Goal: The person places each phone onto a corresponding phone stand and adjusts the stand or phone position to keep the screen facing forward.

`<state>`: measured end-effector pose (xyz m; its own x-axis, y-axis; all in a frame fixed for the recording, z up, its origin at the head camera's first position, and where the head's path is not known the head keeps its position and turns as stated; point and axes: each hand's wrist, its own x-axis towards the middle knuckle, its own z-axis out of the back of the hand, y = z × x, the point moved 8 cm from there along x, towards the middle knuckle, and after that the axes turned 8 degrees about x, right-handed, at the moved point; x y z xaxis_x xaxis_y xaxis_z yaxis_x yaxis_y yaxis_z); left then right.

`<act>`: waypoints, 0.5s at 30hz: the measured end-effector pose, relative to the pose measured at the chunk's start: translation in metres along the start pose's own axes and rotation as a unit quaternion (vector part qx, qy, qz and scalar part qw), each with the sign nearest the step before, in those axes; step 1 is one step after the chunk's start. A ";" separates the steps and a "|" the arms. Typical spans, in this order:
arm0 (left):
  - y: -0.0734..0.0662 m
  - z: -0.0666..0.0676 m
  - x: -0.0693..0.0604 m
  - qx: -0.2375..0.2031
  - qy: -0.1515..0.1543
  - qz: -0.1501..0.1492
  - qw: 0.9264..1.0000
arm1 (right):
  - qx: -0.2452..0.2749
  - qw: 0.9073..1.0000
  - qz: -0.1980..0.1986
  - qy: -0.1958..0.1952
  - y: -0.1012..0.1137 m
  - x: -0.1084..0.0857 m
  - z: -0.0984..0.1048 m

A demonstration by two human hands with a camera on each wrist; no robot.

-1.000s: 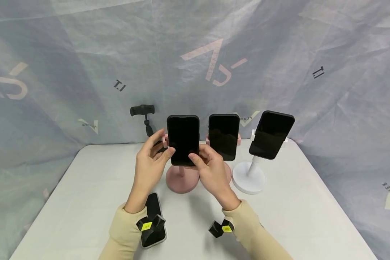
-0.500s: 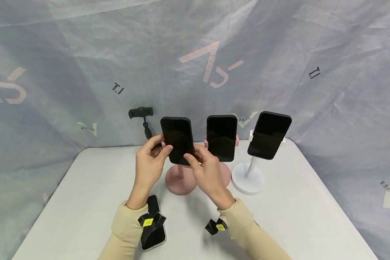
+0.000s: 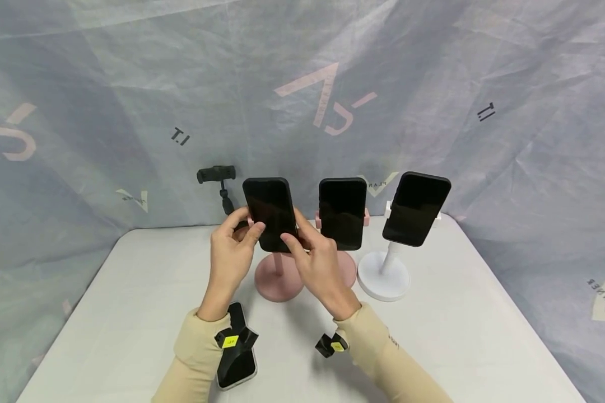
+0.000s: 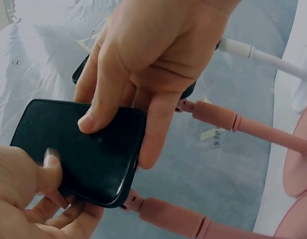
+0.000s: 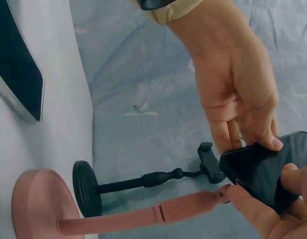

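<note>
A black smartphone (image 3: pixel 268 212) with a dark screen stands tilted at the head of the nearer-left pink phone stand (image 3: pixel 278 280), whose clamp is mostly hidden. My left hand (image 3: pixel 230 254) pinches the phone's left edge, thumb at the front, fingers behind. At the lower right corner my right hand (image 3: pixel 322 271) grips it, thumb on the screen side, fingers wrapped behind. In the left wrist view the right hand (image 4: pixel 143 59) comes from above and the left hand (image 4: pixel 19 184) from lower left. The right wrist view shows the left hand's (image 5: pixel 240 84) thumb on the phone's edge (image 5: pixel 257 164).
Another phone (image 3: pixel 343 214) sits in a second pink stand to the right. A tilted phone (image 3: pixel 417 208) is in the white stand (image 3: pixel 384 277). A black stand (image 3: pixel 217 173) is behind left. One more phone (image 3: pixel 237 369) lies on the white table (image 3: pixel 131 313) by my left sleeve.
The held phone has shifted left and turned slightly, its top now leaning left. Both hands stay on it; the right hand has moved left with it.
</note>
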<state>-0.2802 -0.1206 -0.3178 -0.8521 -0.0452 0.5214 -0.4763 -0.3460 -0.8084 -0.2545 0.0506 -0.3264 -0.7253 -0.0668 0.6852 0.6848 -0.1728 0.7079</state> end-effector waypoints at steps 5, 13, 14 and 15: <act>0.003 0.002 0.002 -0.005 0.006 0.020 1.000 | -0.008 1.000 -0.008 0.013 0.001 0.003 -0.001; 0.012 0.008 0.006 -0.055 0.015 0.078 0.995 | -0.073 0.997 0.023 0.030 0.012 0.005 -0.002; 0.013 0.008 0.006 -0.055 0.018 0.081 0.995 | -0.085 0.995 0.033 0.028 0.014 0.006 -0.001; 0.013 0.009 0.007 -0.056 0.021 0.084 0.995 | -0.092 0.995 0.043 0.027 0.016 0.006 -0.001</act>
<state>-0.2901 -0.1342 -0.3222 -0.9292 -0.0532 0.3657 -0.3450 -0.2294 -0.9101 -0.2484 0.0467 -0.3113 -0.6714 -0.1406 0.7277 0.7230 -0.3400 0.6014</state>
